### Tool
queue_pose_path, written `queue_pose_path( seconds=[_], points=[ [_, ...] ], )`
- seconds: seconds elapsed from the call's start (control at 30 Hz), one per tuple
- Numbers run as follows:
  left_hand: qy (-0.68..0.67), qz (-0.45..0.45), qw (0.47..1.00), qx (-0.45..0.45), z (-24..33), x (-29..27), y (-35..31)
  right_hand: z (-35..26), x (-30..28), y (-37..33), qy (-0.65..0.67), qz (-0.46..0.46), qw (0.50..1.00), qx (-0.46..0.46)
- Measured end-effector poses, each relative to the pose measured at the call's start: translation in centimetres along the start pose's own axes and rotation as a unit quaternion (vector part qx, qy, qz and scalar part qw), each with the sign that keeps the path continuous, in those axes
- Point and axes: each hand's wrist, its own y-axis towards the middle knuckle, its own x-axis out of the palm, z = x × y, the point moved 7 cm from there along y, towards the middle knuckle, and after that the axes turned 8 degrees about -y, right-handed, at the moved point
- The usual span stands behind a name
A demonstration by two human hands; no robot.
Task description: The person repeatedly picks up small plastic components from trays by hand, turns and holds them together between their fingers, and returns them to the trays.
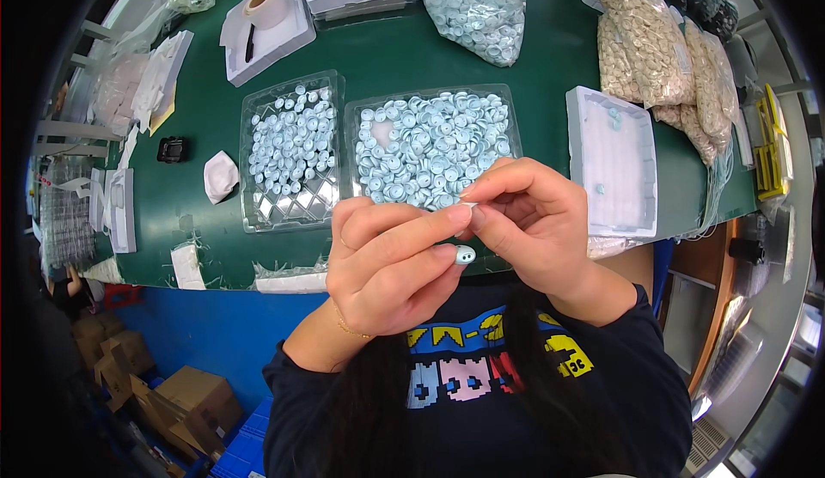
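Observation:
My left hand and my right hand meet above the near edge of the table, fingertips pinched together. Between them is a small whitish piece, mostly covered by the fingers. Lower down, the fingers of my left hand also hold a small rounded light-blue piece with two dark spots. Just beyond my hands lies a clear plastic tray heaped with small round light-blue pieces. A second clear tray to its left holds fewer such pieces, its patterned bottom showing at the near end.
On the right, a white tray holds a few blue pieces, beside bags of beige pieces. Farther back are a bag of blue pieces and a white tray with a tape roll. A black holder sits left.

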Motion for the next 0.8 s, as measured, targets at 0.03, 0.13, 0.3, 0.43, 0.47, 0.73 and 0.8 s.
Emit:
queue_pose_path(
  seconds=[0.03, 0.13, 0.3, 0.43, 0.47, 0.73, 0.8],
  points=[
    [0.03, -0.009, 0.999, 0.013, 0.1, 0.0, 0.0, 0.0, -0.1, 0.0, 0.0, 0.001, 1.0, -0.001],
    [0.029, 0.0, 0.999, 0.03, 0.2, -0.1, -0.1, 0.1, -0.4, 0.0, -0.017, 0.01, 1.0, -0.003],
    [-0.157, 0.058, 0.975, -0.145, -3.1, 0.4, -1.3, 0.1, -1.3, 0.1, -0.091, 0.011, 0.996, 0.0],
    [-0.333, 0.115, 0.866, -0.354, -6.5, 2.0, -3.4, 1.7, -4.8, 0.4, -0.311, 0.01, 0.949, 0.053],
    [-0.363, 0.132, 0.827, -0.408, -7.0, 2.2, -4.2, 2.5, -6.4, 0.2, -0.348, 0.032, 0.934, 0.079],
    [-0.24, 0.096, 0.901, -0.348, -7.1, 2.0, -3.3, -0.3, -19.2, -2.4, -0.526, 0.271, 0.806, 0.031],
    [-0.194, 0.082, 0.93, -0.3, -6.4, 1.8, -2.3, -1.2, -20.0, -2.6, -0.55, 0.313, 0.774, 0.005]
  ],
)
